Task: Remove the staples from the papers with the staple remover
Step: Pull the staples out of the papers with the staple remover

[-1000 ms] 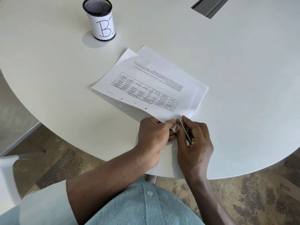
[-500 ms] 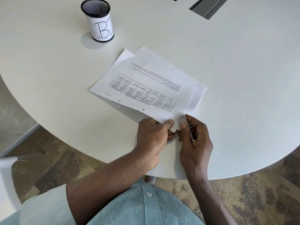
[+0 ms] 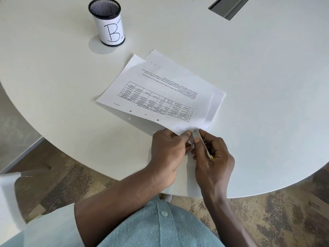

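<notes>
Handwritten in black on white label [image 3: 111, 31] wrapped round mesh cup [image 3: 104, 10]: "B", then 1 upright stroke at the label's visible edge; readable as "B1" or "BI", undetermined. On papers [image 3: 160, 81] in front and right of the cup: printed table [image 3: 154, 102] and several text lines, inverted, too small to read.

Papers [image 3: 160, 91] sit mid-frame on a white round table [image 3: 267, 86], fanned a bit, top sheet showing a printed table and text. At their lower corner the left hand [image 3: 167, 152] pinches the sheet edge, and the right hand [image 3: 213, 161] grips a thin metal staple remover [image 3: 197, 138], tip right at that corner. Upper left: a black mesh cup [image 3: 108, 22] with a paper label marked "B".
</notes>
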The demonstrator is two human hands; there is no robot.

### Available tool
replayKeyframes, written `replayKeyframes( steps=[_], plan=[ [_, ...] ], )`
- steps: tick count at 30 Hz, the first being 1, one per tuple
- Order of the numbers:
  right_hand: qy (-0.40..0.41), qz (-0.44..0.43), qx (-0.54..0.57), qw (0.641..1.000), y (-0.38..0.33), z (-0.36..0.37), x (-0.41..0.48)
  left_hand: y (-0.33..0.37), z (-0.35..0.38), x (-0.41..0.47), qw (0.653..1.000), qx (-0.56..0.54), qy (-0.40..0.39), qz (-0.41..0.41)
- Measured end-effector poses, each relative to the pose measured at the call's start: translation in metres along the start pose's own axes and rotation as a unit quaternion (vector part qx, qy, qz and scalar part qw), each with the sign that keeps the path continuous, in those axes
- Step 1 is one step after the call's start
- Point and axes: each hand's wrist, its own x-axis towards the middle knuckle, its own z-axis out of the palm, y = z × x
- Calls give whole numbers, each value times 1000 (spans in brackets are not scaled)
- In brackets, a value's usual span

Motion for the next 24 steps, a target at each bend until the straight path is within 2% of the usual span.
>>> replayKeyframes(
  steps=[17, 24],
  plan=[
    [32, -18, -9, 999, -2, 10, -3, 0, 0, -2, 1000, 21, 12, -4],
    [31, 7, 22, 999, 0, 11, -5, 3, 1, -1, 1000, 1, 3, -26]
  ],
)
